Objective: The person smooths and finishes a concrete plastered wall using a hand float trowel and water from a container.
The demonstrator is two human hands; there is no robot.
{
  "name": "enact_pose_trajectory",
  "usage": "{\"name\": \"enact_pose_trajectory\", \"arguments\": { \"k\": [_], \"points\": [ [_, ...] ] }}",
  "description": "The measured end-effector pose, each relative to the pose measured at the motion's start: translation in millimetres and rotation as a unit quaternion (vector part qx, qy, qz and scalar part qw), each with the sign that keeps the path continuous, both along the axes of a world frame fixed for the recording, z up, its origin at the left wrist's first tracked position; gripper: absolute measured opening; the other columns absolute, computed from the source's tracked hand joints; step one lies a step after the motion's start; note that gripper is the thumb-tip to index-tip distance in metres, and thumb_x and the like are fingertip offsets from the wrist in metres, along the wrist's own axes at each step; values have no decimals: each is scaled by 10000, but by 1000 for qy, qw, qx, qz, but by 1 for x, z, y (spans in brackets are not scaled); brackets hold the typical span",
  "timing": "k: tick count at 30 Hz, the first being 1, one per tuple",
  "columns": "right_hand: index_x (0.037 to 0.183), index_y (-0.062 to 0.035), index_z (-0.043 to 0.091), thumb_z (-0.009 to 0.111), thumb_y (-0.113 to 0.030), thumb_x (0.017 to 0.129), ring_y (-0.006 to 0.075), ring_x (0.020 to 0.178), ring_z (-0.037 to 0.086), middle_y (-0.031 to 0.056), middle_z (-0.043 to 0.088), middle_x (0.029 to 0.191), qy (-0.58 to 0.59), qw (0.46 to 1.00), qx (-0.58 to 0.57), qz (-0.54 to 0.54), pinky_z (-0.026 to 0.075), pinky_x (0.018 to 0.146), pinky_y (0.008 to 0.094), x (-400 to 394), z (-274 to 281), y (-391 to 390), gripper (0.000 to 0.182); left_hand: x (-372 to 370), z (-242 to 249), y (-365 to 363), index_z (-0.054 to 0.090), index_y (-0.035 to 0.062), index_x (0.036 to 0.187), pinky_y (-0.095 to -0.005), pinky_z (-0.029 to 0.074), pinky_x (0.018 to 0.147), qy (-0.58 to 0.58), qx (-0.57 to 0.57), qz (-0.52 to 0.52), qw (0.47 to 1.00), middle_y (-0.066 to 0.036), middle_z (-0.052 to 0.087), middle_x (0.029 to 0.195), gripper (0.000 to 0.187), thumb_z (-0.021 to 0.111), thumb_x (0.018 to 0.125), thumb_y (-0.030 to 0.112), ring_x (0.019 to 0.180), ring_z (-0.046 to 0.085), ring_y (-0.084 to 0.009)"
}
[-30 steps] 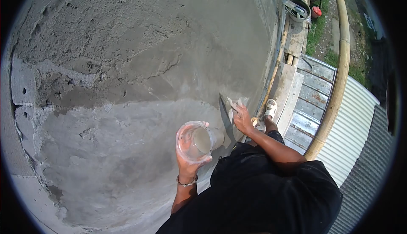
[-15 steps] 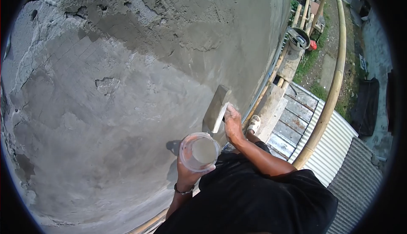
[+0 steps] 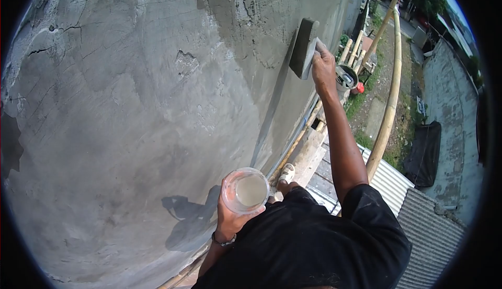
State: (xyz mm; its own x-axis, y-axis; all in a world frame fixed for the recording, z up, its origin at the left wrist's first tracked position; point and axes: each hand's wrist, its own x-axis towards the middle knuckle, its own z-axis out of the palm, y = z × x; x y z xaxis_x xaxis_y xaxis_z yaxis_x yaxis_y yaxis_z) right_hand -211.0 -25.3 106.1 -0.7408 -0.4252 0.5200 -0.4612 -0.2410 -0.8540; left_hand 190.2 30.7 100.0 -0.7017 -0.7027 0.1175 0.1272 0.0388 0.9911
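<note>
My right hand (image 3: pixel 324 69) is closed round the handle of a plastering float (image 3: pixel 303 48), its flat board against the upper right part of the grey plastered wall (image 3: pixel 157 106). A darker smooth streak runs down the wall below the float. Low in the view, my left hand (image 3: pixel 234 218) grips a clear plastic tub (image 3: pixel 228 189) with cloudy greyish liquid (image 3: pixel 251 191) in it. The tub stays upright near my chest, and its far side covers part of the fingers. Rougher, darker mortar shows on the wall left of the float.
I stand on a narrow plank (image 3: pixel 308 155) of bamboo scaffolding, one sandalled foot (image 3: pixel 286 174) visible. A long bamboo pole (image 3: pixel 389 111) rises at my right. Farther along the planks sits a bucket (image 3: pixel 346 77) with tools. Corrugated roofing (image 3: pixel 429 226) lies below on the right.
My right hand has swept the float upward and away along the wall, the arm now stretched out. My left hand keeps the tub in nearly the same place. The view has tilted up.
</note>
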Motion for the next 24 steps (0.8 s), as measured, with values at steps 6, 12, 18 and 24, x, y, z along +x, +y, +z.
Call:
{"name": "enact_pose_trajectory", "arguments": {
  "k": [6,12,18,24],
  "points": [
    [1390,-121,546,496,71,796,307,847,622,151,573,980,152,978,105,-97,503,770,370,109,-25,11,627,-4,-15,-1,399,-2,1362,-378,395,1066,28,51,-8,998,-137,532,1297,862,893,666,119,1221,530,-236],
    [1309,-27,587,488,64,809,414,1101,584,258,579,1202,128,977,161,48,471,938,431,163,-100,67,517,-22,-3,-3,414,-6,1356,-377,381,1075,10,27,-51,998,-138,531,1301,839,886,675,120,1229,521,-231],
    [1331,9,554,448,-11,898,290,938,609,170,609,1012,91,987,65,-112,463,890,341,36,1,26,446,-31,-8,-9,402,-7,1363,-377,385,1070,13,19,-77,997,-140,527,1295,836,877,688,127,1239,509,-233],
    [1311,-79,597,508,74,757,385,936,636,181,603,1136,200,973,64,-98,513,814,430,81,-31,3,582,-49,-3,-23,400,-2,1365,-382,387,1071,0,-9,-92,996,-145,519,1305,854,890,684,157,1242,506,-243]
  ]
}}
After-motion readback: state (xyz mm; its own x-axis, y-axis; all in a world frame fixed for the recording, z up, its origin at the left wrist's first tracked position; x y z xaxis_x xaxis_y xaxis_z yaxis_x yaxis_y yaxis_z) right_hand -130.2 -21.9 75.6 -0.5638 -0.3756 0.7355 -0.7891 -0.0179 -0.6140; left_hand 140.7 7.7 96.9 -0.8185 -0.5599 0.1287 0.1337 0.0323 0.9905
